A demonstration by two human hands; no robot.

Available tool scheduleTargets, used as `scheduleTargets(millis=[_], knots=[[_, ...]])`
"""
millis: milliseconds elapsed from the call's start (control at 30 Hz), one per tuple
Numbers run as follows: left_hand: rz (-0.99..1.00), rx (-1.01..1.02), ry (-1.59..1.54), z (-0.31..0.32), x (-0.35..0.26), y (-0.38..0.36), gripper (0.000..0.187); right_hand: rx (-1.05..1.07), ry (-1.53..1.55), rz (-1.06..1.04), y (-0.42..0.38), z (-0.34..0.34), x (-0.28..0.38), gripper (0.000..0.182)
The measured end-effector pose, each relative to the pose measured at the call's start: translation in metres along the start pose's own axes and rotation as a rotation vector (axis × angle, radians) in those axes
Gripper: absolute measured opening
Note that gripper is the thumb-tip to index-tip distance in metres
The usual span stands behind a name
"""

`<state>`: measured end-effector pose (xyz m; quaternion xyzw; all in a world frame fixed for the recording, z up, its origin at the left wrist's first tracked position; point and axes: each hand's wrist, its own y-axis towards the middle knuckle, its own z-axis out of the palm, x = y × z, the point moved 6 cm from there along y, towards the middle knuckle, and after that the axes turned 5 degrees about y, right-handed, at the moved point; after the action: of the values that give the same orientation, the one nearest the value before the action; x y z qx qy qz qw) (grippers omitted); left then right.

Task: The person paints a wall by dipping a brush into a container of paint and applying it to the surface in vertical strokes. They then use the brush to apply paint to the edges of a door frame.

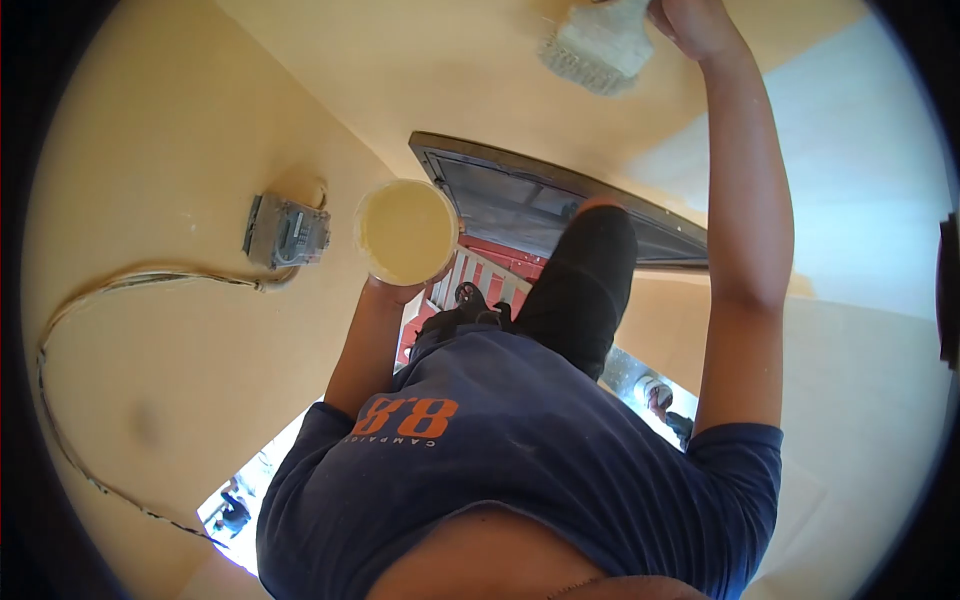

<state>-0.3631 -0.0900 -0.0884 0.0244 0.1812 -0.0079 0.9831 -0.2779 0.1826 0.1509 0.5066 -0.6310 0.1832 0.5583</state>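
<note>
A round tub of yellowish paint (407, 234) is held up by my left hand (399, 290), which shows beneath and beside it. At the top of the head view, my right hand (692, 25) grips the handle of a wide paint brush (600, 50). Pale paint coats the brush, and its bristles point down and left near the wall (480, 70). Cream-yellow paint covers the wall around the brush, while a whiter area (840, 130) lies to the right of my right forearm.
An electric meter box (287, 232) with a long looping cable (150, 275) is on the left wall. A dark-framed panel (560, 190) juts out ahead. Below are slatted white boards (480, 275) and red flooring. A person (235, 512) shows far off at lower left.
</note>
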Motion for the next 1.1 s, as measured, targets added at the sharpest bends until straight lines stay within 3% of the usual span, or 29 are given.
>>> scheduleTargets(millis=[200, 267, 333, 400, 467, 600, 633, 667, 700, 733, 800, 833, 900, 1033, 1100], knots=[[0.043, -0.047, 0.022, -0.011, 0.000, -0.008, 0.068, -0.023, 0.212, 0.105, 0.004, -0.005, -0.007, 0.060], [0.039, 0.052, -0.011, -0.010, 0.003, -0.006, 0.068, -0.035, 0.285, 0.136, 0.002, -0.003, -0.008, 0.059], [0.039, 0.031, -0.002, -0.012, 0.002, -0.001, 0.067, -0.082, 0.039, 0.180, -0.004, -0.003, -0.004, 0.057], [0.056, 0.076, 0.037, -0.011, 0.002, 0.007, 0.064, -0.047, 0.009, 0.122, -0.005, 0.003, 0.001, 0.058], [0.035, -0.030, 0.068, -0.006, 0.006, 0.009, 0.064, -0.269, -0.028, 0.108, -0.009, 0.000, 0.002, 0.060], [-0.005, -0.314, 0.050, -0.003, 0.007, 0.014, 0.072, -0.055, 0.073, 0.142, -0.003, -0.007, -0.006, 0.059], [0.013, -0.324, 0.050, -0.008, 0.006, 0.014, 0.072, -0.035, 0.094, 0.103, -0.004, -0.005, -0.004, 0.059], [0.017, -0.195, 0.103, -0.004, 0.003, 0.017, 0.072, -0.018, 0.115, 0.064, -0.004, -0.003, -0.002, 0.059], [0.017, -0.062, 0.157, 0.001, 0.003, 0.020, 0.072, -0.059, 0.140, 0.081, -0.005, -0.003, -0.004, 0.057], [0.026, -0.066, 0.160, 0.000, 0.003, 0.019, 0.072, -0.051, 0.144, 0.077, -0.006, 0.002, -0.006, 0.057], [0.011, -0.119, 0.087, 0.008, 0.001, 0.021, 0.072, -0.329, 0.179, 0.101, -0.010, -0.003, -0.010, 0.054], [0.017, -0.118, 0.090, 0.008, 0.001, 0.022, 0.072, -0.325, 0.180, 0.096, -0.007, -0.015, -0.020, 0.054], [0.029, -0.159, 0.138, 0.005, 0.000, 0.024, 0.072, -0.070, 0.358, 0.203, 0.000, -0.032, -0.043, 0.059], [-0.005, -0.117, 0.081, 0.003, 0.005, 0.031, 0.072, -0.173, 0.374, 0.179, -0.005, -0.034, -0.045, 0.060], [0.001, -0.101, 0.127, 0.005, 0.006, 0.033, 0.072, -0.045, 0.204, 0.114, -0.005, -0.025, -0.038, 0.060]])
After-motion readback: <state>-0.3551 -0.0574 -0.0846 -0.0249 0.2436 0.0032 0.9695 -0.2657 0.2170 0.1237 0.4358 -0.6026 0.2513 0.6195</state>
